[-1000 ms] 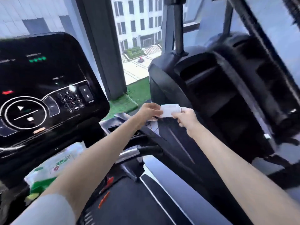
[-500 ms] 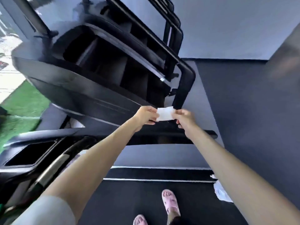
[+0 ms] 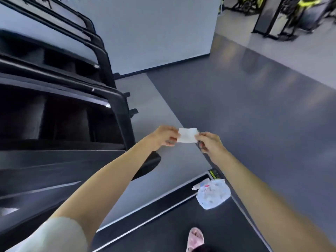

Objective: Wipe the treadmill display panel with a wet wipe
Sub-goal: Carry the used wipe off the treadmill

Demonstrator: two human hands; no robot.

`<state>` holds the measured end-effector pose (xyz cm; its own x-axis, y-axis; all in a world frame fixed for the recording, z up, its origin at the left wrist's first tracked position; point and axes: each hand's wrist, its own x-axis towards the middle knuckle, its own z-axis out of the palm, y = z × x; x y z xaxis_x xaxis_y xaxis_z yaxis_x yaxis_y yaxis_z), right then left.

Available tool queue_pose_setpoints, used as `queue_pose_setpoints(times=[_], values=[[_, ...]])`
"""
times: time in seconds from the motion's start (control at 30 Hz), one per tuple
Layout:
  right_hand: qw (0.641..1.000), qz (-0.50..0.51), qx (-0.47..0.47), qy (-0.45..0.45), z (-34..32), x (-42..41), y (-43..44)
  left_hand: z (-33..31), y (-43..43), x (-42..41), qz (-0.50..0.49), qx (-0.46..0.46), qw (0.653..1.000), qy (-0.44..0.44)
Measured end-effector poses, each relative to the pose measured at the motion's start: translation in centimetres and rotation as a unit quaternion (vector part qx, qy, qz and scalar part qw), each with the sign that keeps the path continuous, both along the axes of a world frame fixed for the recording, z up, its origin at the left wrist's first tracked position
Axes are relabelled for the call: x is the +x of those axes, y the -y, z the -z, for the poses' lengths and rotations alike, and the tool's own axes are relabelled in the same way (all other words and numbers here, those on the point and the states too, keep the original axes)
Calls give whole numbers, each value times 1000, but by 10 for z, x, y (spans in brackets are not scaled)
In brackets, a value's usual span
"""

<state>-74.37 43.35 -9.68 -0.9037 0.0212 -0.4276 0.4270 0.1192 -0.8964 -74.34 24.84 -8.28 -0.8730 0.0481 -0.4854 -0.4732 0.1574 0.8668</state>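
A small folded white wet wipe (image 3: 187,135) hangs in the air between both hands, above the grey floor. My left hand (image 3: 164,136) pinches its left edge and my right hand (image 3: 209,142) pinches its right edge. The treadmill display panel is out of view. Only the black side of a neighbouring machine (image 3: 60,113) shows at the left.
A crumpled white plastic bag (image 3: 212,194) lies on the treadmill deck edge at lower right. A foot in a pink sandal (image 3: 195,239) stands on the black belt. Grey floor stretches to the right, with gym equipment (image 3: 291,13) at the far top right.
The view has swung right, away from the display panel and window toward the floor and the bag. Both hands kept hold of the wipe throughout.
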Motion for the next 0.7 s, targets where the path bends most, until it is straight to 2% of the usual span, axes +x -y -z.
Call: queue_pose_setpoints(times=[0.1, 0.27, 0.37, 0.47, 0.6, 0.7], values=[[998, 43, -8, 34, 14, -31, -66, 12, -69, -44, 46, -13, 999, -4], [981, 142, -66, 110, 40, -51, -135, 47, -146, -79, 100, -10, 993, 65], [957, 214, -127, 149, 64, -52, -158, 72, -177, -93, 105, 7, 989, 105], [930, 265, -145, 211, 95, -49, -172, 104, -204, -105, 121, 7, 980, 159], [887, 318, -188, 277, 138, -47, -179, 153, -234, -111, 128, -43, 963, 233], [868, 345, -180, 310, 159, -50, -176, 192, -253, -116, 146, -96, 950, 257]])
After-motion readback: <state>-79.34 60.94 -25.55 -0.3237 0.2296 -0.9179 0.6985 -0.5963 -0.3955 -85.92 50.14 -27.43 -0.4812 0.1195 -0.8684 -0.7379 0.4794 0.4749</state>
